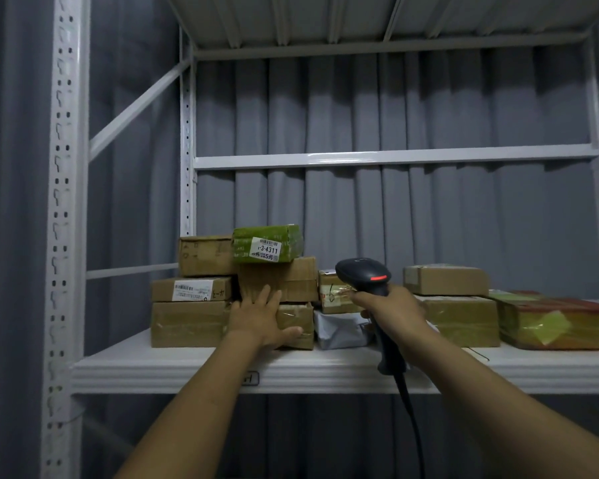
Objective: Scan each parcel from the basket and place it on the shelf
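Left hand (261, 318): my fingers spread flat against stacked brown boxes (278, 288), steadying them (nothing gripped). Right hand (391, 314): clamped round scanner (367, 274), kept ready.

Left hand (260, 318) spread flat, right hand (393, 314) fisted

Dim, bluish head view: light apparently from above front, glare streak on the white rear crossbar (391, 156), soft shadows behind curtain folds (360, 108), wide-angle bowing of the perforated upright (61, 236), slight overall softness.
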Available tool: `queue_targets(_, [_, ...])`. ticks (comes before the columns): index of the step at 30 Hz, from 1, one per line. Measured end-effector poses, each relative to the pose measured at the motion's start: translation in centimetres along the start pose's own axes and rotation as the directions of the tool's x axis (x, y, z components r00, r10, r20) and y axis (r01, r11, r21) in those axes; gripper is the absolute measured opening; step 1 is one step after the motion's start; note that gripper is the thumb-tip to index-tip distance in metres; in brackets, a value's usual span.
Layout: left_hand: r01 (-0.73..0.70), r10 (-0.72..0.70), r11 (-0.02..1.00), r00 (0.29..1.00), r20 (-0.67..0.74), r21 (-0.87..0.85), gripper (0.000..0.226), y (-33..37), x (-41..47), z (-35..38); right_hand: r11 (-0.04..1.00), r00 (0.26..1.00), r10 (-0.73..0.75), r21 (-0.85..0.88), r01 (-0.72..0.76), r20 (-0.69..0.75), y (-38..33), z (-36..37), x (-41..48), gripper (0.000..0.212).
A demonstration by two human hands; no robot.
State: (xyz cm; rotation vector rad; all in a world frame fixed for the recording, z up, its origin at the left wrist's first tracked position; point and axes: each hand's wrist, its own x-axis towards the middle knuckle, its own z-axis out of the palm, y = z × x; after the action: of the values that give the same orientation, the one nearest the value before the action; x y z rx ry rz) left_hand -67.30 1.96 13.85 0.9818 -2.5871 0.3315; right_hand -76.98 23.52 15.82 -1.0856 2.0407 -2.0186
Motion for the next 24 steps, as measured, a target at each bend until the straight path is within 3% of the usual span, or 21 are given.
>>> queue_targets(13, [-0.094,0.078,0.993,0.979,-0.190,-0.074,0.082,0.7,-6.4,0.0,0.999,0.998,0.030,0.009,-0.031,0.056,2.2,0.8,-5.4,0.013])
queue_targets(20, [-0.124,0.098,0.977,0.984,-0.150,-0.176,0.069,0.5,-17.5,6.1,0.990,0.988,0.083,-0.124,-0.066,0.132,7.2,1.9,-15.6,0.019])
queue_targets(24, [-0.094,0.095,0.959,0.995,-0.010,-0.269,0.065,0.4,-25.4,13.5,0.974,0.962,0.198,-0.143,-0.173,0.185,11.5,2.3,-22.3,0.017])
